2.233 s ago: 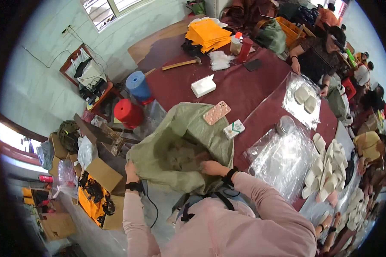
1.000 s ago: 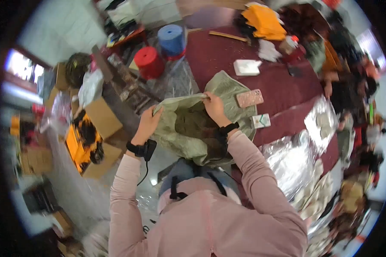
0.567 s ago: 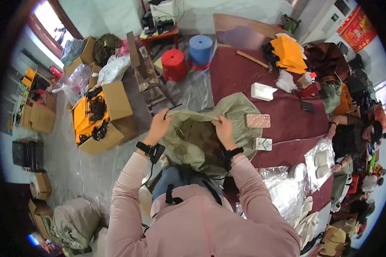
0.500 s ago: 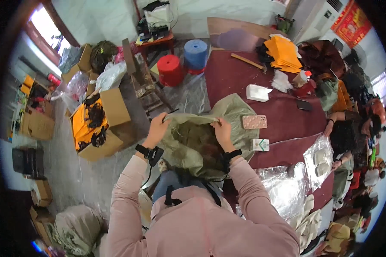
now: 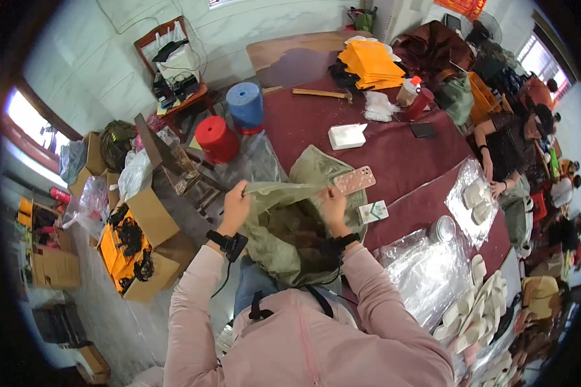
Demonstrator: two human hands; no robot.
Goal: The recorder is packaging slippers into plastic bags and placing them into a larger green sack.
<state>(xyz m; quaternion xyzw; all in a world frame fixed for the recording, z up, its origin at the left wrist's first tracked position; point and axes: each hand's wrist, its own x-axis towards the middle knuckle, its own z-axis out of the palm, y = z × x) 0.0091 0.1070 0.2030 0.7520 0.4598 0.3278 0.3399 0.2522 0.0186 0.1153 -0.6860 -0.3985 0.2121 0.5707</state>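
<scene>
Each hand, left (image 5: 235,205) and right (image 5: 333,205), is clamped on the rim of the green sack (image 5: 290,235), stretching its mouth open. The sack's far side rests on the worktop (image 5: 394,155), a phone (image 5: 354,180) just beyond it.

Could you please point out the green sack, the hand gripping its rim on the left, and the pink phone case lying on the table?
green sack (image 5: 284,248): head view, on its front wall below the open mouth.
left hand (image 5: 236,205): head view, on the back of the hand.
pink phone case (image 5: 354,180): head view, on its patterned middle.
</scene>
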